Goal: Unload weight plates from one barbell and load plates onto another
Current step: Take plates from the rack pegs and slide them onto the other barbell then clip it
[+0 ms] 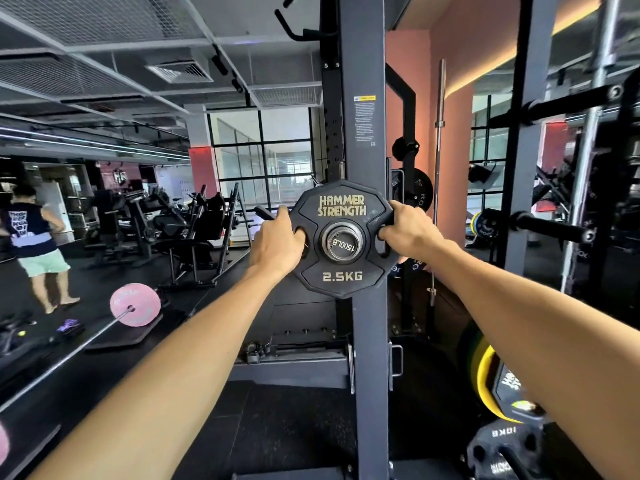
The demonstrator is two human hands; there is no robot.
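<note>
- Plate point(342, 271), 2.5 kg, sits on bar end point(342, 240).
- L hand point(277, 242) & R hand point(408, 230) each curled through a grip hole.
- Keep plate square to bar; move both hands evenly.

Two hands: left hand point(277, 242), right hand point(408, 230). One black plate point(341, 278), one pink plate point(135, 304), perhaps two more plates point(505, 441) lower right.

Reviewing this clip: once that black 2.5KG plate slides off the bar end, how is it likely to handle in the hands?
Probably light and easy: the plate is marked 2.5KG and small. It looks rigid, so no flex. The left hand and right hand each curl fingers into its cut-out slots, so the grip seems secure. Its flat-sided rim suggests it would not roll far if set down.
</note>
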